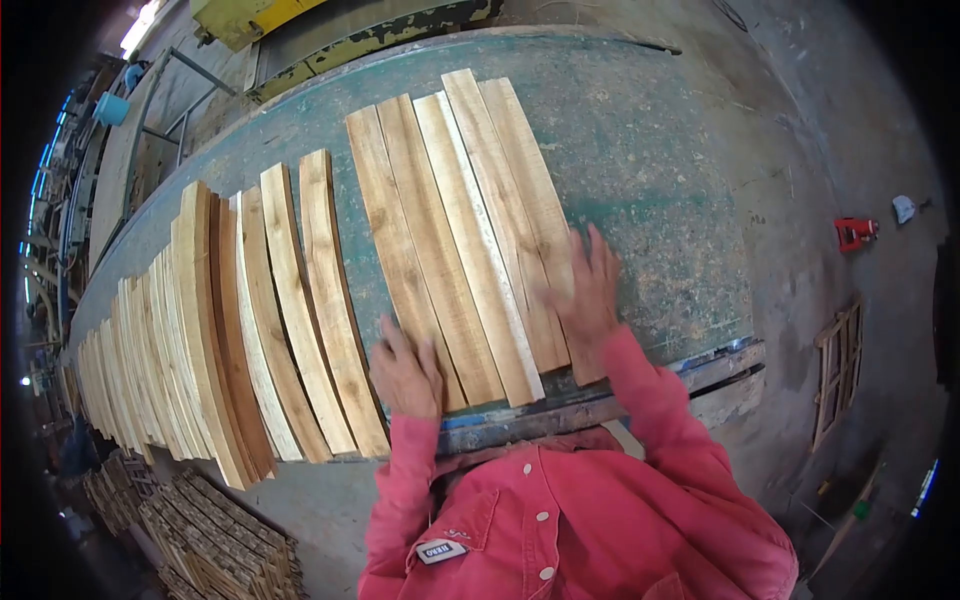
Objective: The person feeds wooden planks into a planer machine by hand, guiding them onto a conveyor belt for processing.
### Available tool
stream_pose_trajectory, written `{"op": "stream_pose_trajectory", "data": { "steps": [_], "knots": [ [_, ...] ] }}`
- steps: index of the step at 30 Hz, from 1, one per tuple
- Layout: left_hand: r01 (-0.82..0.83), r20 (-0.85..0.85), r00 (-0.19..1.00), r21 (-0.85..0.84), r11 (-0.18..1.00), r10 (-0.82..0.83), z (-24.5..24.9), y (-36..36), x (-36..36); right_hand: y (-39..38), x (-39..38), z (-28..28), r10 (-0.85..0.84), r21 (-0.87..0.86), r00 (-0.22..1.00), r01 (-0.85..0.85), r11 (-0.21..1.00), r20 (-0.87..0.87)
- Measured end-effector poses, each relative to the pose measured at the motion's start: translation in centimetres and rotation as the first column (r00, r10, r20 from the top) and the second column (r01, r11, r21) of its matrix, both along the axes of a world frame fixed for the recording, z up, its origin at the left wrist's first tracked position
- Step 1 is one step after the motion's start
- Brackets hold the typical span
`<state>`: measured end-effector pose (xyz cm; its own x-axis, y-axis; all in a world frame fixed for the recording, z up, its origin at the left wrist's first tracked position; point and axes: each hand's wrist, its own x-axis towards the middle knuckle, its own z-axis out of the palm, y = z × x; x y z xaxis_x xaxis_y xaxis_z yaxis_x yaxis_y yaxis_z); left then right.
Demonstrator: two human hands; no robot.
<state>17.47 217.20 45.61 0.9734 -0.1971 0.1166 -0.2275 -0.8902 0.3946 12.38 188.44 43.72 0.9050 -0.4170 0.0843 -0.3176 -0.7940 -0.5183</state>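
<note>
Several wooden planks (450, 230) lie flat, side by side, on a worn green tabletop (650, 190). At the lower left of this group, my left hand (405, 372) rests against the outer plank with its fingers apart. My right hand (590, 285) lies at the group's right side, its fingers spread over the rightmost plank (525, 150). One plank (465, 100) reaches farther up the table than its neighbours. Just left of my left hand is a separate plank (335, 290), with a narrow gap of tabletop between it and the group.
A long row of planks (190, 330) stretches leftward along the table. Stacked rough boards (215, 535) sit on the floor at lower left. Yellow machinery (270, 20) stands beyond the table. A red object (856, 234) and a wooden pallet (838, 375) are on the right.
</note>
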Motion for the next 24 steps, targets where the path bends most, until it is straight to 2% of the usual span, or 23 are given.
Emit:
{"op": "stream_pose_trajectory", "data": {
  "steps": [2,4,5,6,8,11,13,16,18,19,20,21,23,24],
  "knots": [
    [0.046,-0.035,0.998,0.017,0.999,-0.046,2.7,0.2,-2.4,0.6,-4.3,2.6,0.175,-0.058,0.982,-0.179,0.982,-0.063],
    [0.297,-0.118,0.952,0.149,0.943,-0.281,3.9,0.1,-4.4,1.1,-8.0,3.5,0.346,-0.024,0.932,-0.35,0.936,-0.107],
    [0.372,-0.176,0.92,0.117,0.921,-0.349,2.8,0.0,-5.3,1.5,-9.2,3.7,0.411,0.017,0.899,-0.413,0.91,-0.149],
    [0.439,-0.23,0.881,0.079,0.895,-0.413,1.7,-0.1,-5.9,1.8,-9.7,3.3,0.407,0.054,0.904,-0.404,0.913,-0.131],
    [0.445,-0.219,0.884,0.131,0.886,-0.412,0.5,-0.1,-6.1,1.7,-8.9,2.0,0.394,0.124,0.915,-0.382,0.916,-0.089],
    [0.457,-0.161,0.884,0.106,0.883,-0.438,-0.5,-1.2,-1.6,0.5,-5.0,1.3,0.423,0.066,0.906,-0.42,0.905,-0.032],
    [0.47,-0.135,0.88,0.098,0.877,-0.456,-0.4,-1.9,2.9,-0.6,0.0,1.4,0.434,0.035,0.901,-0.434,0.9,0.013],
    [0.476,-0.012,0.879,0.072,0.876,-0.477,-0.4,-4.3,13.9,-3.0,10.7,1.5,0.451,-0.059,0.886,-0.447,0.892,0.104],
    [0.492,0.074,0.861,0.125,0.862,-0.503,0.1,-7.0,24.1,-6.0,20.9,0.3,0.487,-0.148,0.853,-0.465,0.873,0.187],
    [0.483,0.14,0.848,0.198,0.853,-0.512,-0.5,-8.4,29.9,-7.5,26.9,-0.4,0.431,-0.198,0.897,-0.407,0.892,0.096],
    [0.437,0.174,0.857,0.253,0.863,-0.485,-0.2,-10.0,35.5,-8.8,33.3,-0.4,0.399,-0.196,0.906,-0.369,0.908,0.142],
    [0.339,0.234,0.886,0.262,0.903,-0.401,-0.6,-11.6,40.8,-9.9,39.4,-0.4,0.374,-0.195,0.905,-0.337,0.921,0.201],
    [-0.012,0.363,0.929,0.209,0.978,-0.066,-0.5,-13.5,49.3,-10.3,48.0,1.3,0.214,0.033,0.904,-0.244,0.969,0.371],
    [-0.023,0.269,0.963,0.083,0.996,0.0,0.5,-13.3,50.7,-10.2,50.2,1.6,0.193,-0.01,0.912,-0.203,0.979,0.361]
  ]
}}
